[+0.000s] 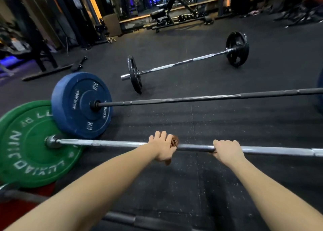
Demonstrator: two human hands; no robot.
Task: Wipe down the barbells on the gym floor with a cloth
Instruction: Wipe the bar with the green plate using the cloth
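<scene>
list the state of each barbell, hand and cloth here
left hand, grips brown cloth on silver barbell
right hand, grips silver barbell bare
silver barbell, on floor, green plate loaded
blue-plate barbell, on floor, untouched
black-plate barbell, on floor, untouched

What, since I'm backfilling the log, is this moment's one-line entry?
left hand: holds brown cloth around silver steel barbell shaft | right hand: grips same shaft

Arms outstretched, left grip (163,147), right grip (226,151) clenched
</scene>
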